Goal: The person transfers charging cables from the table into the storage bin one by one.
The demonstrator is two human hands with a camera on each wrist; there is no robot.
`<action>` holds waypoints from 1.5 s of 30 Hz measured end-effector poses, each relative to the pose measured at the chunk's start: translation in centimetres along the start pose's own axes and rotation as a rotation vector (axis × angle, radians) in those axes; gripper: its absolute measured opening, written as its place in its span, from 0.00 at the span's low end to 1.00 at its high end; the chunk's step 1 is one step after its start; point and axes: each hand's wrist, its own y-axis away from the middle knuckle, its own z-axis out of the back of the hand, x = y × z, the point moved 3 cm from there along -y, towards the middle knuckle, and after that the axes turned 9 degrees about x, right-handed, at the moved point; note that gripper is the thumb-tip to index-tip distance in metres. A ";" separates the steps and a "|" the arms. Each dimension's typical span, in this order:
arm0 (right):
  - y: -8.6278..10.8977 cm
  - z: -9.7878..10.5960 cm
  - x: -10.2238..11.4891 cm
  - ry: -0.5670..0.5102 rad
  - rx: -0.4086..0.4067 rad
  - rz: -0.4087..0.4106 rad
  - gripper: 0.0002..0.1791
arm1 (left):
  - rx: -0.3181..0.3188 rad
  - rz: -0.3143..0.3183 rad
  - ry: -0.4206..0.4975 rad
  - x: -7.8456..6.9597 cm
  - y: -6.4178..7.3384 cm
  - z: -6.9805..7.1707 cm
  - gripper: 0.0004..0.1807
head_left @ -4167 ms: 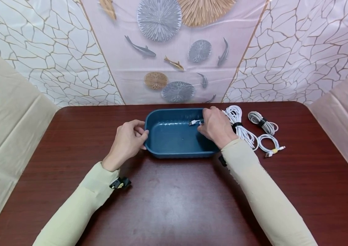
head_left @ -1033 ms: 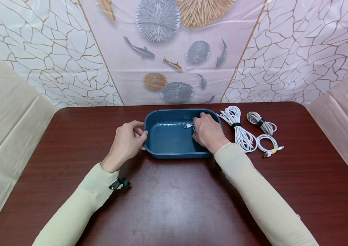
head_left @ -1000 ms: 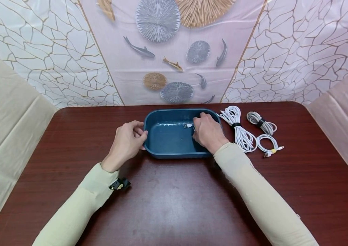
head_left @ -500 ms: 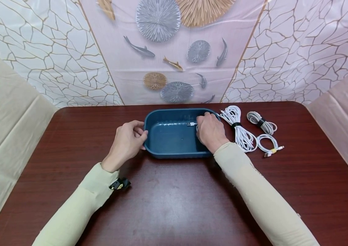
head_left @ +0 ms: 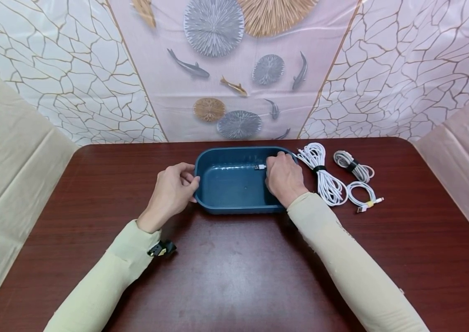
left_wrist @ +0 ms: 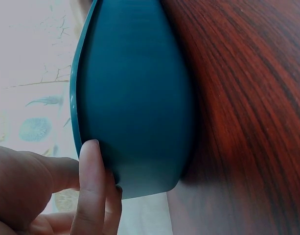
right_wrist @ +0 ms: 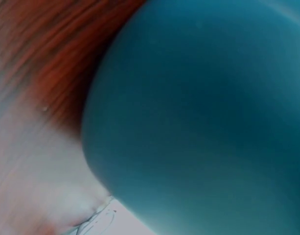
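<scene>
A dark blue rectangular plastic tub [head_left: 234, 210] sits on the table near its far edge. At its left end, my left hand [head_left: 172, 189] holds the rim; in the left wrist view its fingers [left_wrist: 92, 171] lie against the tub's wall. Inside the tub's right end, my right hand [head_left: 285, 177] reaches down with curled fingers on a white USB cable. The cable's plug [head_left: 260, 167] pokes out left of the fingers, while the rest is hidden beneath the hand. Only the tub's outer wall [right_wrist: 189, 107] and the table fill the right wrist view.
Right of the tub lie a large white cable bundle [head_left: 320, 168] with a black strap, a smaller greyish bundle [head_left: 348, 162], and a coiled white cable [head_left: 356, 196] with a yellow tie. Patterned cloth walls [head_left: 238, 92] stand behind the table [head_left: 226, 267].
Over the last few seconds my right hand has moved left and down into the tub's right end, then shifted slightly right with the plug. The left hand stays on the rim.
</scene>
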 end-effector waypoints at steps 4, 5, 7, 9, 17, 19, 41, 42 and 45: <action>0.1 0.0 0.0 0.003 -0.010 0.010 0.12 | 0.001 -0.002 0.000 0.0 0.1 0.0 0.19; 0.1 0.0 0.0 0.004 -0.013 0.013 0.12 | 0.000 -0.002 -0.001 0.0 0.1 0.0 0.19; 0.1 0.1 0.0 0.003 -0.018 0.017 0.11 | 0.000 -0.004 -0.001 0.1 0.1 0.0 0.19; 0.1 0.1 0.0 0.001 -0.023 0.019 0.11 | -0.001 -0.004 0.000 0.1 0.1 0.1 0.19; 0.4 0.4 0.1 -0.007 -0.036 -0.002 0.10 | -0.004 0.000 0.009 0.3 0.0 0.0 0.19; 0.4 0.5 0.0 -0.015 -0.043 0.000 0.09 | -0.005 0.001 0.010 0.3 0.0 0.0 0.19; 1.1 1.9 -1.2 -0.104 0.025 0.087 0.12 | 0.001 -0.001 0.003 0.0 0.0 0.0 0.19; 1.1 1.9 -1.2 -0.110 0.038 0.086 0.13 | 0.001 -0.001 0.004 0.0 0.0 0.0 0.19; 1.1 2.1 -1.4 -0.140 0.080 0.075 0.18 | 0.001 -0.001 0.003 0.0 0.0 0.0 0.19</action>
